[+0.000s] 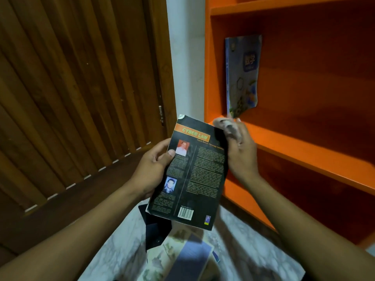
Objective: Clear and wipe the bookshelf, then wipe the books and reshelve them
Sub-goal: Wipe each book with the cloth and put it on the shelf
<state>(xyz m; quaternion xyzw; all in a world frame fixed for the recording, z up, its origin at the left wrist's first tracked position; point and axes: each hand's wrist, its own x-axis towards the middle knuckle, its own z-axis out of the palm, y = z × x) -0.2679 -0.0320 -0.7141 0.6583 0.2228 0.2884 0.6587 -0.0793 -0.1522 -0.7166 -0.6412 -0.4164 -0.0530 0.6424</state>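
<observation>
Left hand (154, 169) gripping the black book (192, 171) by its left edge, thumb laid across the back cover, fingers hidden behind it. Back cover facing up: orange title band near the top, two small portraits down the left side, a barcode near the bottom edge; body text too small to read. Right hand (240, 147) at the book's upper right corner, curled around a dirty cloth (227, 126), smudged grey and blurred, pressed to that corner. Fingertips mostly covered by the cloth.

Just beyond the cloth, the front edge of an orange shelf (304, 151). Standing at the left end of that shelf, against the side wall, a single blue book (242, 74), upright, cover turned outward, lower corner bent; its cover print hard to make out. Upper and lower shelves cut off by the frame.

Below the black book, on the marbled floor (243, 240), a loose pile of books (182, 254), partly hidden by it and blurred. To the left, a slatted wooden door (81, 88).
</observation>
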